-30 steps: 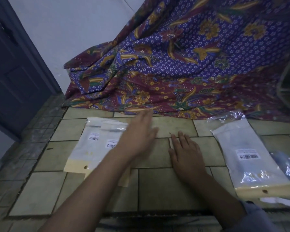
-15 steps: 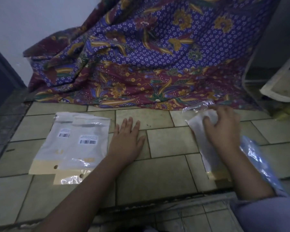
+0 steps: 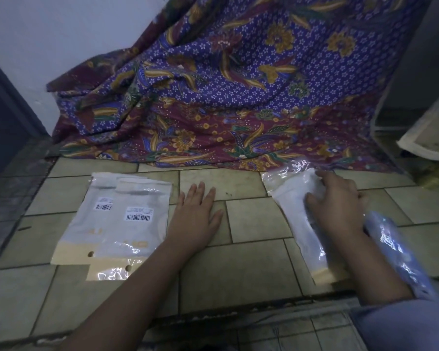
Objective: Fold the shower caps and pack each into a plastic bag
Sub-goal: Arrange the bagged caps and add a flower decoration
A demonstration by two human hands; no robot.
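Two flat packed plastic bags [image 3: 127,219] with barcode labels lie overlapping on the tiled floor at the left. My left hand [image 3: 197,215] rests flat on the tiles just right of them, fingers spread, holding nothing. At the right, a stack of white bags [image 3: 293,206] with a clear top flap lies on the floor. My right hand [image 3: 336,202] is on its upper part, fingers curled over the plastic. A shiny bluish plastic item [image 3: 393,247] lies beside my right forearm.
A purple and maroon floral cloth [image 3: 238,97] drapes from the wall down to the floor behind the bags. A dark door [image 3: 0,127] is at the left. A white tray-like object [image 3: 431,138] leans at the right. A step edge [image 3: 238,315] runs along the near floor.
My right hand moved from the middle tiles to the right and landed on the white bag stack. My left hand came down flat beside the left bags. The view swung right.
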